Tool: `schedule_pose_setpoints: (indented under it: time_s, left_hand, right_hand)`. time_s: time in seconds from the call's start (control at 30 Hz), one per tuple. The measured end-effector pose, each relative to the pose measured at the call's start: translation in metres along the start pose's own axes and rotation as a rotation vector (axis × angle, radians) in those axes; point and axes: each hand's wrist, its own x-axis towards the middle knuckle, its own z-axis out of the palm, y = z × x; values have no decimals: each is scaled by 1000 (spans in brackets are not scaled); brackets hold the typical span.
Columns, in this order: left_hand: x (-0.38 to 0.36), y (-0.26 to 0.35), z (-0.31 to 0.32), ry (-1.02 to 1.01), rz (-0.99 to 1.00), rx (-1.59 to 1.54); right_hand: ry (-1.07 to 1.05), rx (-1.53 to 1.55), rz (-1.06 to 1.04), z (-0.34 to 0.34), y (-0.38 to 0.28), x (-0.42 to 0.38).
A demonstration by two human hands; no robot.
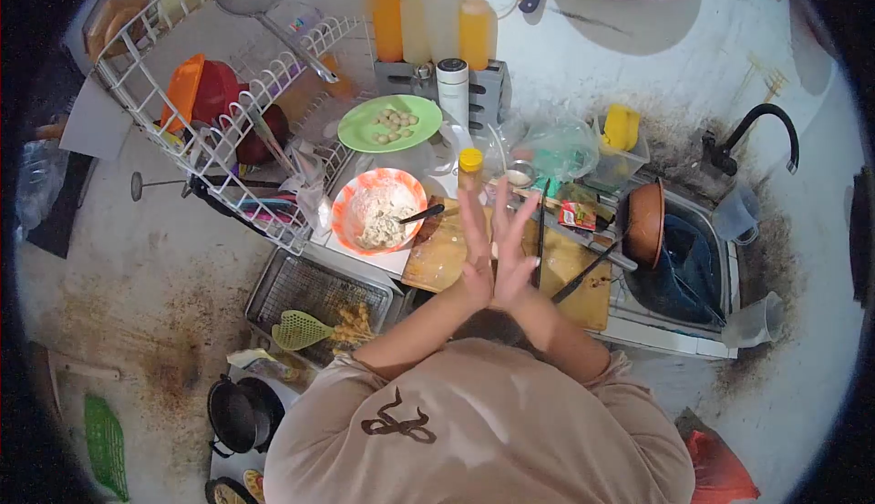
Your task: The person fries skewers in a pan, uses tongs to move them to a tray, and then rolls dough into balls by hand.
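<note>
My left hand (475, 247) and my right hand (514, 247) meet palm to palm above the wooden cutting board (436, 258), fingers stretched upward. A small pale dough ball (495, 251) shows between the palms, partly hidden by them. Left of the hands, an orange-and-white bowl (342, 217) holds floury dough with a black-handled spoon (422, 214) in it. Farther back, a green plate (355, 130) carries several small round dough balls (395, 123). A yellow-capped jar (469, 165) stands just beyond my fingertips.
A white dish rack (205, 139) stands at left. Below it, a metal tray (273, 281) holds a green slotted spatula (301, 329) and fried pieces. The sink (726, 272) at right contains a brown pot (645, 221). A knife (583, 272) lies across the board's right side.
</note>
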Motion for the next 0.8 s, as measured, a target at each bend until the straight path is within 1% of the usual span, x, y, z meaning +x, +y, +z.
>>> schedule_pose_setpoints:
  time_s: [0.03, 0.1, 0.2, 0.23, 0.33, 0.37, 0.47, 0.53, 0.6, 0.63, 0.67, 0.7, 0.73, 0.8]
  left_hand:
    - [9, 0, -4, -18, 89, 77]
    - [27, 6, -10, -56, 247, 230]
    - [31, 14, -14, -140, 312, 461]
    - [27, 16, 6, -138, 370, 396]
    - [25, 33, 9, -276, 328, 568]
    - [28, 47, 10, -262, 314, 560]
    - [20, 10, 9, -16, 101, 160]
    - [30, 29, 0, -2, -46, -248]
    - [28, 33, -2, 27, -259, -657]
    - [25, 37, 0, 48, -364, -848]
    - [20, 38, 3, 70, -470, -1042]
    - [16, 33, 9, 213, -381, -1756]
    - [10, 32, 12, 212, -442, -1424]
    - [5, 34, 15, 206, -520, -756]
  right_hand:
    - [-52, -170, -53, -1, -8, -2]
    - [-147, -35, -172, 4, -9, -17]
    - [-58, 53, -139, 3, -2, -20]
    - [-12, 199, -105, -1, -2, -12]
    - [-21, -19, -52, -2, -9, -15]
    - [-25, -91, -40, -3, -10, -14]
    - [-59, -290, -29, -5, -16, -10]
    - [-141, -379, -90, -7, -22, -7]
    - [-250, -445, -178, -9, -27, -4]
    - [-191, -699, -83, -9, -18, -5]
    - [-220, -724, -64, -13, -19, -2]
    - [-251, -751, -46, -18, -25, 7]
    - [-283, -779, -32, -21, -29, 12]
    - [-432, -761, -93, -19, -22, 3]
